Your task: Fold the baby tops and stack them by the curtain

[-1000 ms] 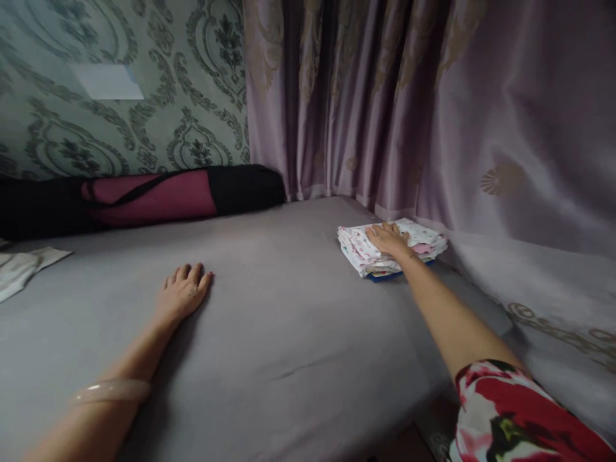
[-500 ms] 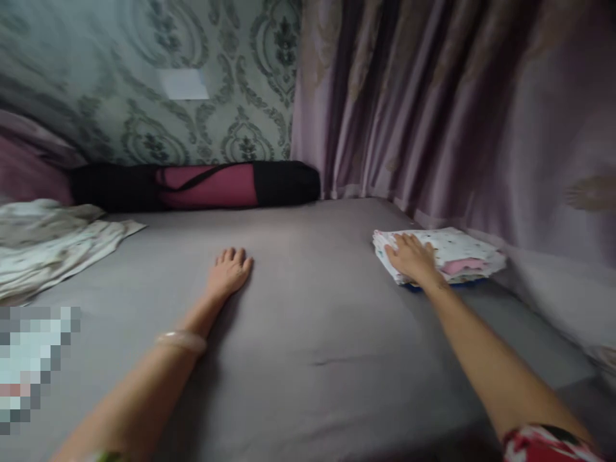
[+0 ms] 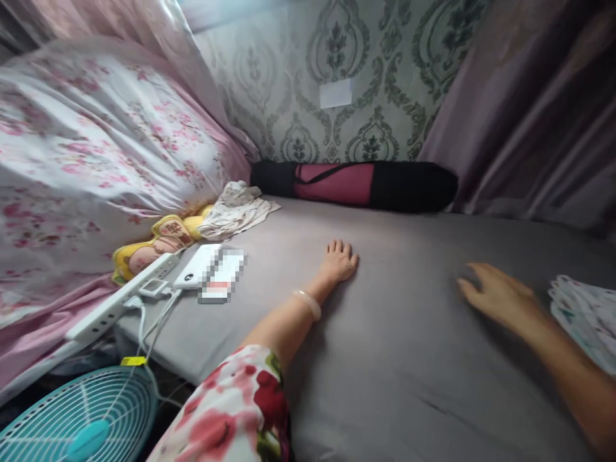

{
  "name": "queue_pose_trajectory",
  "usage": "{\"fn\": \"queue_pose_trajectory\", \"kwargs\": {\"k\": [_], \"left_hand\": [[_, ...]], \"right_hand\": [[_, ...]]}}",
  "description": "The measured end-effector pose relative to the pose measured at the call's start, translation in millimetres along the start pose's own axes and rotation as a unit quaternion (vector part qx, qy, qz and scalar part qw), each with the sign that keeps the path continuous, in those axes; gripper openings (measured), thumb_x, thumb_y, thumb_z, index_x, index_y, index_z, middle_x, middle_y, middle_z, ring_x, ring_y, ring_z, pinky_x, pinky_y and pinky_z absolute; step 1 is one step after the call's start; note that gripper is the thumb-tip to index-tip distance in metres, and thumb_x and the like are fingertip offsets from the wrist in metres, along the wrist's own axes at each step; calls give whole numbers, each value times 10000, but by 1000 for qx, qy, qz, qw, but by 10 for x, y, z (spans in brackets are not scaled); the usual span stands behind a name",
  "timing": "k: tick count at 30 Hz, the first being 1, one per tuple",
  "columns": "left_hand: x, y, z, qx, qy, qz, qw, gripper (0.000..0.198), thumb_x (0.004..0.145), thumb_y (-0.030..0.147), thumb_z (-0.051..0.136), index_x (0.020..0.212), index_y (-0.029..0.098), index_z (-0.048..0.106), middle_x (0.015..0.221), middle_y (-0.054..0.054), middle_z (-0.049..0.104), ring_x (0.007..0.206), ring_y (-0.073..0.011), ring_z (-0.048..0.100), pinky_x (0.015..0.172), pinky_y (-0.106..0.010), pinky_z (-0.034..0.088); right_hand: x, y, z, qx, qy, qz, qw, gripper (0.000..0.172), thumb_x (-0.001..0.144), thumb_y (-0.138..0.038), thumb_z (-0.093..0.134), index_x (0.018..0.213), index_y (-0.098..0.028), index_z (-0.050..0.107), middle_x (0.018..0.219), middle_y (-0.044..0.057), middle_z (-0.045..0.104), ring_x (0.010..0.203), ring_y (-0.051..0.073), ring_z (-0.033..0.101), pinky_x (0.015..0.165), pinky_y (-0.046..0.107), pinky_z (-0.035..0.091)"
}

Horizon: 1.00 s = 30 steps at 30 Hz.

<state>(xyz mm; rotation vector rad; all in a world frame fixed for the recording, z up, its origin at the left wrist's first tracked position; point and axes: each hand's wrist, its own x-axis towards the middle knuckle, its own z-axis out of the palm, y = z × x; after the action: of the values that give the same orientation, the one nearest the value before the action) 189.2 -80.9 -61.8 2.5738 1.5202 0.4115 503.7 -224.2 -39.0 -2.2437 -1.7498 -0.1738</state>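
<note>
My left hand (image 3: 339, 262) lies flat on the grey sheet (image 3: 385, 359), fingers spread, holding nothing. A pale bangle (image 3: 308, 305) circles that wrist. Further right, my right hand (image 3: 500, 295) hovers or rests just over the sheet, slightly blurred, its thumb apart from the fingers and nothing in it. At the right edge, beside that hand, a folded stack of white patterned cloth (image 3: 584, 314) shows in part; the forearm covers some of it.
A black and pink long bag (image 3: 334, 185) lies along the wall. To the left are a crumpled patterned cloth (image 3: 238, 208), yellow plush items (image 3: 168, 234), a white power bank (image 3: 197, 266), a blurred-out flat item (image 3: 224, 276), a power strip (image 3: 122, 298) with cables and a teal fan (image 3: 89, 423).
My view has swung left, bringing the fan and power strip in. My right hand has come off the folded cloth stack and moved left of it. My left hand stays on the sheet.
</note>
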Motion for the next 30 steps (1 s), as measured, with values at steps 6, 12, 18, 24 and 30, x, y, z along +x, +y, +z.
{"fn": "queue_pose_trajectory", "kwargs": {"k": [6,12,18,24,30], "left_hand": [[2,-37,-15,-2,22,15,1000,523,965,442,298,1291,103,525,1366,-206,493,1308,-331,406,1071,-458,309],[144,-308,-106,-53,-12,43,998,412,937,376,405,1260,194,584,1344,-120,546,1213,-290,492,1028,-449,377],[335,-1039,-534,-244,-102,43,963,323,861,240,502,1080,119,707,1051,-77,725,949,-180,646,882,-264,485],[260,-1987,-1132,-135,81,-170,973,346,775,108,490,1017,119,736,993,-97,739,939,-198,663,884,-277,488],[-77,-2731,-1604,-27,146,-311,939,351,716,114,557,1025,117,723,1098,-156,699,1097,-305,602,958,-391,449]], "right_hand": [[116,-1363,413,70,-80,-82,991,589,851,-411,396,1395,-203,479,1323,173,565,1231,313,527,1029,453,429],[-57,-1937,551,34,-64,-122,990,529,932,-314,272,1349,-98,517,1445,180,465,1345,310,407,1099,506,316],[-162,-1971,592,6,-32,-124,992,545,962,-295,213,1357,-75,517,1463,158,453,1359,306,386,1110,513,290],[-145,-1966,615,-2,-10,-130,991,546,961,-298,215,1348,-76,531,1449,158,471,1342,306,405,1102,510,300],[-147,-1962,656,7,5,-137,991,545,959,-290,213,1329,-69,546,1434,173,483,1341,316,405,1097,522,300]]}}
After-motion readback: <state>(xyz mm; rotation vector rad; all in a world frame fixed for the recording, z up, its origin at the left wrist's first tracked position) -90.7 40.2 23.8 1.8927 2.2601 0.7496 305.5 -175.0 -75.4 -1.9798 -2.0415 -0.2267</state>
